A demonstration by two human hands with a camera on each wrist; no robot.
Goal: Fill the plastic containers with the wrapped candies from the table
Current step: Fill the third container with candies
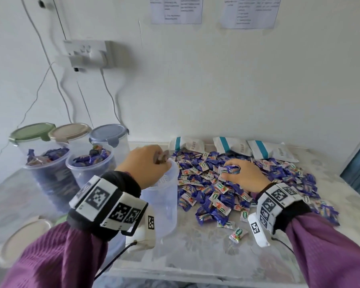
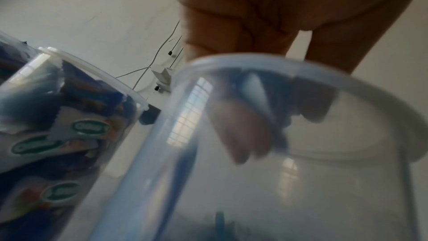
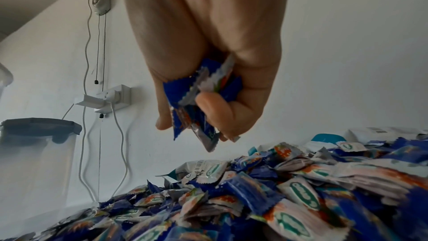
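Hands at work over the candy table. Your left hand point(image 1: 146, 165) is hovering over the mouth of the open plastic container point(image 1: 164, 206), fingers point(image 2: 243, 135) reaching down inside the rim; whether they are holding any candy cannot be told, since the view is blurred. Your right hand point(image 1: 243, 173) is resting on the pile of wrapped candies point(image 1: 247, 188), which is lying spread across the table point(image 1: 206, 252) just right of that container. Its fingers are clenching a bunch of candies point(image 3: 199, 102) lifted just above the pile. Two filled, lidless containers point(image 1: 71, 173) are standing to the left, with three lidded containers point(image 1: 69, 134) behind them by the wall. White packets point(image 1: 233, 145) are lying beyond the pile.
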